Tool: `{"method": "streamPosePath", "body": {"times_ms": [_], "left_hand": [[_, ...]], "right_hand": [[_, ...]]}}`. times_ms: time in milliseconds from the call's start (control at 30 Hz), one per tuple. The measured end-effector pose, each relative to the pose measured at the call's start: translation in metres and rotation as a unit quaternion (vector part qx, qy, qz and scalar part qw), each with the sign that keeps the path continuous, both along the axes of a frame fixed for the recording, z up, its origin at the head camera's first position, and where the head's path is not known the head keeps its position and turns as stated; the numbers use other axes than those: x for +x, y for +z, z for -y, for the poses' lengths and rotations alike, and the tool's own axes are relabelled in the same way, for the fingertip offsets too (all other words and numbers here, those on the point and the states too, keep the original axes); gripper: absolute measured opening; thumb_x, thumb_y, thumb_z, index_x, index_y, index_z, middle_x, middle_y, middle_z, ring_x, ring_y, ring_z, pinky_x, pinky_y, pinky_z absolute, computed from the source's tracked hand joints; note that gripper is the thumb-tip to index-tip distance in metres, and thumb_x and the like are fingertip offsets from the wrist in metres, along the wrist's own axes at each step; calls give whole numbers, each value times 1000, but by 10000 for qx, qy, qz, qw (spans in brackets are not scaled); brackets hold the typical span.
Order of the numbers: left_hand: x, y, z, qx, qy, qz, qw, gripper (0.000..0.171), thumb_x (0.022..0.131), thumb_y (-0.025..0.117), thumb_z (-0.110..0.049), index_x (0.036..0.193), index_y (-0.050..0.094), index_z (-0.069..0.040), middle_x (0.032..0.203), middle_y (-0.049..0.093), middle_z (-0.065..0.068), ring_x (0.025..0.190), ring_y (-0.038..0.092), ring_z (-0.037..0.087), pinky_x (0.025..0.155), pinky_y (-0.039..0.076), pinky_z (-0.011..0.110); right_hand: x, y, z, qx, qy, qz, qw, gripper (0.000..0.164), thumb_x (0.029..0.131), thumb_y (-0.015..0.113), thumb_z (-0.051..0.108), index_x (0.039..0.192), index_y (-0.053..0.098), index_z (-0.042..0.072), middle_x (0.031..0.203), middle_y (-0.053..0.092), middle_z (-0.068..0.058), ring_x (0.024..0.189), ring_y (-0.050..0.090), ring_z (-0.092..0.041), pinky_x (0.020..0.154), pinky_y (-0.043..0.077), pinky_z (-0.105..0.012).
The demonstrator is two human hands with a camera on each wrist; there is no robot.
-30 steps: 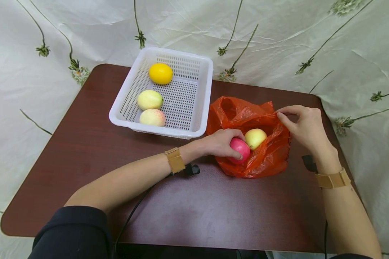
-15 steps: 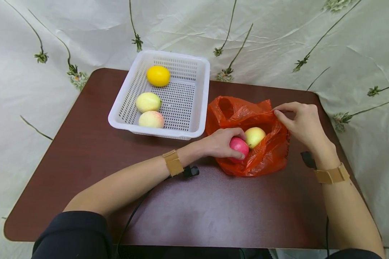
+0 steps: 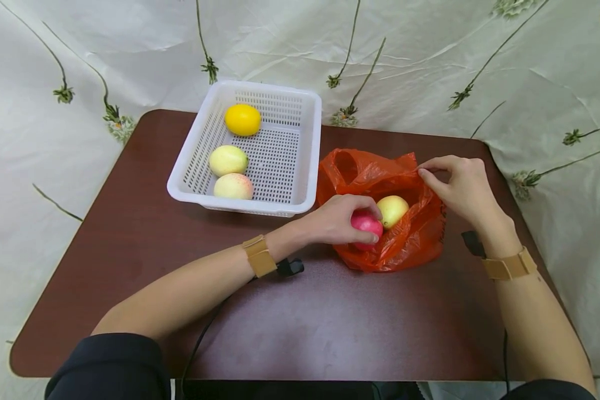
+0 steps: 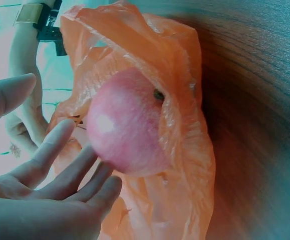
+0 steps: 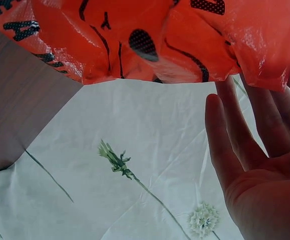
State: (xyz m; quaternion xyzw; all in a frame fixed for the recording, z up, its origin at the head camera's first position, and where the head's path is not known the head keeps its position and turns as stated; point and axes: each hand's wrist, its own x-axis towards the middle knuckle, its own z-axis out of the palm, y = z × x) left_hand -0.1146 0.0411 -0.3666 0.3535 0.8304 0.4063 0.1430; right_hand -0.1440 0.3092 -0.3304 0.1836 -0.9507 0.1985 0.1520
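While right fingers [image 3: 441, 162] pinch crinkled plastic bag [image 3: 414, 244] | pink fruit [image 4: 127, 122] smooth, rounded

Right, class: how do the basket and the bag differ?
Colour: the basket is white, the bag orange-red.
Shape: the basket is neatly rectangular, the bag crumpled.
Surface: the basket has rows of holes, the bag black printing.
Shared: both sit open on the table.
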Motion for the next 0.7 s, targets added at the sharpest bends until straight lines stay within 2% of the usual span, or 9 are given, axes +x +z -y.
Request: {"method": "streamPosePath", "body": {"times_ms": [167,367,567,700], "left_hand": [[0,6,4,196,-63,108,9997,34,77,77,-34,106,66,-19,104,65,-2,95,59,18,79,51,27],[-2,10,11,336,-184,365,9986,32,79,75,-34,107,66,-21,106,65,-1,100,57,20,83,50,31],[-5,14,21,501,-258,289,9980,32,81,74,-34,109,66,-21,109,66,-7,104,54,11,92,44,30],[-8,17,27,701,-290,346,9965,32,82,74,-33,109,67,-18,109,66,-5,103,54,7,95,44,32]], "right_hand": [[1,1,1,4,6,-101,9999,21,92,63,26,98,74,11,97,72,-11,79,62,-25,64,41,-32],[3,0,1,12,-36,-99,9999,21,92,62,27,99,74,11,97,72,-11,73,57,-21,60,38,-31],[4,1,0,-36,-20,-179,9998,20,92,62,26,100,74,12,96,72,-11,67,52,-18,57,35,-29],[6,2,0,-44,-25,-245,9997,20,92,63,26,100,75,13,92,73,-8,59,45,-16,51,31,-28]]}}
